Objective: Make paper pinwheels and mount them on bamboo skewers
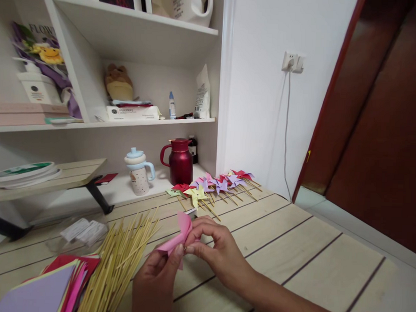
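I hold a pink paper square [180, 234], partly folded, between both hands just above the wooden tabletop [293, 250]. My left hand [158, 275] comes up from below, thumb and forefinger closed on the lower edge of the paper. My right hand [213, 249] reaches in from the right, its fingertips pinched shut on the paper's middle, where the flaps gather. Both grips are tight on the sheet, with nothing else in either hand.

The paper lies between the two grips, so neither hand has to travel to it. Its curled flap rises up and away from me, toward the shelves, and its long fold runs from lower left to upper right. The right hand sits on the centre, the left on the outer edge.

Just left of my hands a loose sheaf of bamboo skewers [122, 257] fans out, long axes pointing away from me; the left hand is the nearer one. Further left lies a stack of coloured paper sheets [53, 285]. Beyond my hands, well apart, a row of finished paper pinwheels [214, 186] on sticks lies along the tabletop's far edge, near a red thermos jug [178, 160].
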Available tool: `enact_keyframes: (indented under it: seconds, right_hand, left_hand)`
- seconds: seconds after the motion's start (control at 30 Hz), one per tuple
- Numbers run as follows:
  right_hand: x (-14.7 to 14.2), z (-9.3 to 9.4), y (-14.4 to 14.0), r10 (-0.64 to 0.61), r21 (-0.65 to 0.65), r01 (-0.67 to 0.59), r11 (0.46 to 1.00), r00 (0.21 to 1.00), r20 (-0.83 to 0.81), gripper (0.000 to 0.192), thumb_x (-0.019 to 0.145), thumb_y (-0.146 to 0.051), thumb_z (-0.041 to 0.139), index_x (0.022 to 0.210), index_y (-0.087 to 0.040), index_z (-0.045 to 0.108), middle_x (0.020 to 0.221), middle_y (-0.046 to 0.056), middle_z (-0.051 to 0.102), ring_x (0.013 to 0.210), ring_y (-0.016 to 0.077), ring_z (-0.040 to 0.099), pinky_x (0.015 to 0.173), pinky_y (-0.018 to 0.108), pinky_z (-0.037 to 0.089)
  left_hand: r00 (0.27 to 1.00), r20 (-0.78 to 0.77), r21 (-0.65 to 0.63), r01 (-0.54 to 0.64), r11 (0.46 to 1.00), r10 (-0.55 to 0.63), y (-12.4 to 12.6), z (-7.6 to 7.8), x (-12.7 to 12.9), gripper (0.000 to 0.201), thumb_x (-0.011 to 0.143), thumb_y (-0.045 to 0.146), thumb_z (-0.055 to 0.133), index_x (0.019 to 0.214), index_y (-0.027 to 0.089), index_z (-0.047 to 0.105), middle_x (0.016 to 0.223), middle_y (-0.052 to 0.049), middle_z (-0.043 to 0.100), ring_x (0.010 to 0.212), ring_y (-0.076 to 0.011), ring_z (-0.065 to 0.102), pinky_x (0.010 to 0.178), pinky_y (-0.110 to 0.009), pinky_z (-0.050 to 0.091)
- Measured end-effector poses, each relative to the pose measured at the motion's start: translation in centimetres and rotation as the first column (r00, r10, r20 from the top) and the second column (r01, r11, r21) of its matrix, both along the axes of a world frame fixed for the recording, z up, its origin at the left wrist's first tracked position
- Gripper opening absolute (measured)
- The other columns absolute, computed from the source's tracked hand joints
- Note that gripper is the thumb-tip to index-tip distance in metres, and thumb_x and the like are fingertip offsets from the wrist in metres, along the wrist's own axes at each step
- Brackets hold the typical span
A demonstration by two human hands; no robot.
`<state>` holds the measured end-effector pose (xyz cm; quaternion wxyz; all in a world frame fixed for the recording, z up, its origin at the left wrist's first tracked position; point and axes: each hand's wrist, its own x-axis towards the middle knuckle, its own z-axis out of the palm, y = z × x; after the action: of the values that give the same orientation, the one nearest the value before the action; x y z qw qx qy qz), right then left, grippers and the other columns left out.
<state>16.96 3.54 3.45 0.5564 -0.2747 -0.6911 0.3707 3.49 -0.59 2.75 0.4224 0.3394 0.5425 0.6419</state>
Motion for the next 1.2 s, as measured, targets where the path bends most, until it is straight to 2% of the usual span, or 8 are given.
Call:
enact_keyframes:
  seconds: [0.13,0.27,0.47,0.67,0.8,1.03,1.2]
  right_hand:
    - [0.1,0.0,0.0,0.006,-0.024,-0.006,1.000,1.000,-0.003,0.017,0.075,-0.003,0.076,0.071,-0.020,0.073,0.081,-0.002,0.069,0.087,0.0158,0.061,0.084,0.027,0.044]
    - [0.1,0.1,0.0,0.018,-0.036,-0.018,0.999,1.000,0.002,0.015,0.075,-0.005,0.076,0.071,-0.019,0.073,0.080,-0.001,0.069,0.085,0.0159,0.061,0.082,0.027,0.045]
    - [0.2,0.1,0.0,0.021,-0.052,-0.021,0.998,1.000,0.011,0.014,0.076,-0.007,0.076,0.071,-0.019,0.072,0.077,-0.001,0.068,0.081,0.0163,0.061,0.080,0.028,0.045]
    - [0.3,0.2,0.0,0.032,-0.061,-0.030,0.998,0.999,0.025,0.010,0.077,-0.010,0.076,0.072,-0.018,0.072,0.077,0.000,0.067,0.081,0.0168,0.061,0.079,0.028,0.045]
    - [0.3,0.1,0.0,0.032,-0.076,-0.030,0.997,0.999,0.028,0.008,0.077,-0.012,0.076,0.072,-0.018,0.072,0.077,0.000,0.068,0.081,0.0165,0.061,0.079,0.028,0.045]
    - [0.1,0.6,-0.5,0.025,-0.147,-0.025,0.989,1.000,-0.002,0.009,0.075,-0.011,0.074,0.071,-0.019,0.072,0.071,-0.003,0.064,0.072,0.0140,0.058,0.071,0.025,0.044]
    - [0.0,0.8,-0.8,0.003,-0.165,-0.004,0.986,1.000,-0.006,0.010,0.073,-0.010,0.073,0.070,-0.019,0.071,0.071,-0.003,0.065,0.072,0.0140,0.057,0.070,0.024,0.042]
  left_hand:
    - [0.996,-0.053,0.007,0.074,0.997,-0.074,0.1,0.1,-0.6,0.031,0.057,0.043,0.081,0.076,0.019,0.078,0.062,0.000,0.071,0.068,-0.0183,0.065,0.068,-0.025,0.052]
    - [0.997,-0.044,0.008,0.061,0.998,-0.061,0.4,-0.1,-0.7,0.034,0.056,0.045,0.081,0.079,0.019,0.077,0.070,-0.001,0.075,0.073,-0.0187,0.067,0.070,-0.025,0.052]
    - [0.989,-0.144,0.001,0.039,0.999,-0.039,0.2,-0.3,-1.0,0.030,0.058,0.046,0.080,0.069,0.019,0.074,0.066,-0.001,0.073,0.070,-0.0167,0.066,0.068,-0.022,0.051]
    - [0.986,-0.162,0.017,0.042,0.999,-0.038,0.3,0.0,-1.0,0.026,0.058,0.044,0.079,0.067,0.020,0.075,0.069,-0.001,0.075,0.073,-0.0191,0.068,0.070,-0.024,0.052]
    - [0.986,-0.161,0.016,0.051,0.999,-0.048,0.4,-0.3,-1.0,0.028,0.059,0.043,0.079,0.074,0.020,0.076,0.069,0.000,0.075,0.073,-0.0197,0.068,0.070,-0.025,0.052]
    - [0.963,-0.271,0.029,0.019,0.999,-0.011,0.4,-0.8,-1.4,0.033,0.065,0.048,0.076,0.086,0.021,0.076,0.091,-0.003,0.078,0.090,-0.0248,0.069,0.087,-0.033,0.050]
    - [0.928,-0.369,0.130,-0.010,0.991,0.058,-0.1,0.5,-1.1,0.017,0.062,0.041,0.076,0.067,0.024,0.075,0.070,-0.001,0.074,0.087,-0.0267,0.069,0.085,-0.034,0.053]
